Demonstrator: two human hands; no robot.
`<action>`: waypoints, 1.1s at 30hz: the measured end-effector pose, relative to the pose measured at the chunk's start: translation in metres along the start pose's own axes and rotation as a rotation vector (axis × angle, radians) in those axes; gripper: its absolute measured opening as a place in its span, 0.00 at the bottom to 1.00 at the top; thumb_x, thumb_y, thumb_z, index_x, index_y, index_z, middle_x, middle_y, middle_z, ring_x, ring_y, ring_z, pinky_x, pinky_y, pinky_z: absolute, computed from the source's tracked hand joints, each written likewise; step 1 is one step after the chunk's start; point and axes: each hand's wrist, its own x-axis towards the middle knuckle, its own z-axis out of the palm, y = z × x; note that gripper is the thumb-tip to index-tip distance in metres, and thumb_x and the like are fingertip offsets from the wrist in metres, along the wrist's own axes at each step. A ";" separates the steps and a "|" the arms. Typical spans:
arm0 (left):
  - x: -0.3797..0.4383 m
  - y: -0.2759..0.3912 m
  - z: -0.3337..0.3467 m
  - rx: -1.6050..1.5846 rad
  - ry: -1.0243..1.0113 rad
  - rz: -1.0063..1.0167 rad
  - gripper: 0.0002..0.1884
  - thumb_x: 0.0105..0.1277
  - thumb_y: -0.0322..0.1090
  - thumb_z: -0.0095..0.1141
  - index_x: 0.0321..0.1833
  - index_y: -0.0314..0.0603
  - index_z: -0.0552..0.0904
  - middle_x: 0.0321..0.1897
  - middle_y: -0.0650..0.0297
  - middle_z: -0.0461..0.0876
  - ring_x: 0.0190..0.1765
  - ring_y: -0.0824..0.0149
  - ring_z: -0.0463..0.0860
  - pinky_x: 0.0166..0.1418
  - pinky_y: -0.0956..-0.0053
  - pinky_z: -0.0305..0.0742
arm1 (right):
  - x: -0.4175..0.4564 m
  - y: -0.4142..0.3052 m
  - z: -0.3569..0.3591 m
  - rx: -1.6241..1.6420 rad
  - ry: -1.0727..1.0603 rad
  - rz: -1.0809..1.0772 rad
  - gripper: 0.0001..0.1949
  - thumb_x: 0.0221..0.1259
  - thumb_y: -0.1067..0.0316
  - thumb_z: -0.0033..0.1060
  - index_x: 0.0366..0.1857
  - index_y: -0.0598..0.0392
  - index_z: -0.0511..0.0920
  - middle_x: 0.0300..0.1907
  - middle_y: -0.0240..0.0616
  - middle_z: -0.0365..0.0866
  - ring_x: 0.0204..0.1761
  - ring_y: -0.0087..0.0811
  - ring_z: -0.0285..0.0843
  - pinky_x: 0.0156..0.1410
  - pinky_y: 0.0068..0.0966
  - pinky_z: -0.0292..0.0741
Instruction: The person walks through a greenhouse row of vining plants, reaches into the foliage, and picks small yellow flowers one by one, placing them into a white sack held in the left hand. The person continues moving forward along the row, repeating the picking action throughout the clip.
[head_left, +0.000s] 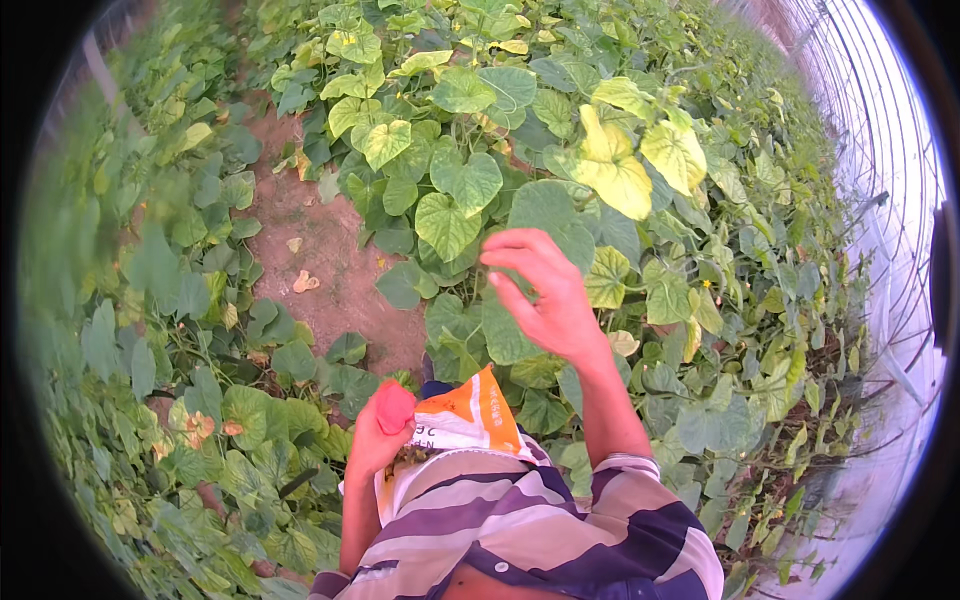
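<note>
My left hand (379, 427) is closed around a small pinkish-red object (395, 407), whose kind I cannot tell. It is beside a white and orange printed sack (480, 412) at my waist, with some plant matter showing at its mouth. Over the broad green leaves of vine plants (465, 176) my right hand (536, 289) reaches out, fingers apart and slightly curled, with nothing seen in it. Its fingertips are near a large green leaf (551, 217); whether they touch it cannot be told.
A strip of bare reddish soil (322, 247) with dry leaves runs between the vine rows. More vines (247, 420) spread at the left. Yellowed leaves (615, 161) stand ahead on the right. Pale plastic sheeting with curved ribs (892, 300) lines the right side.
</note>
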 end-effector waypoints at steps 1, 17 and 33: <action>0.020 0.008 -0.007 0.005 -0.011 0.002 0.24 0.61 0.22 0.67 0.62 0.33 0.79 0.51 0.64 0.85 0.56 0.71 0.84 0.65 0.71 0.78 | 0.016 0.011 0.011 -0.031 0.008 -0.042 0.15 0.65 0.77 0.68 0.55 0.58 0.83 0.59 0.46 0.82 0.55 0.46 0.86 0.62 0.38 0.81; 0.279 0.091 -0.099 0.089 -0.094 0.016 0.21 0.61 0.25 0.68 0.58 0.34 0.81 0.50 0.64 0.85 0.54 0.71 0.83 0.62 0.71 0.78 | 0.016 0.197 0.069 0.213 0.425 1.130 0.35 0.75 0.66 0.64 0.78 0.68 0.59 0.65 0.49 0.74 0.53 0.39 0.85 0.50 0.30 0.85; 0.519 0.135 -0.235 0.159 -0.665 0.038 0.21 0.62 0.26 0.67 0.60 0.36 0.80 0.48 0.67 0.84 0.52 0.73 0.82 0.61 0.73 0.77 | 0.037 0.291 0.134 0.673 1.839 0.751 0.29 0.75 0.74 0.58 0.76 0.55 0.60 0.70 0.46 0.74 0.64 0.50 0.82 0.63 0.47 0.81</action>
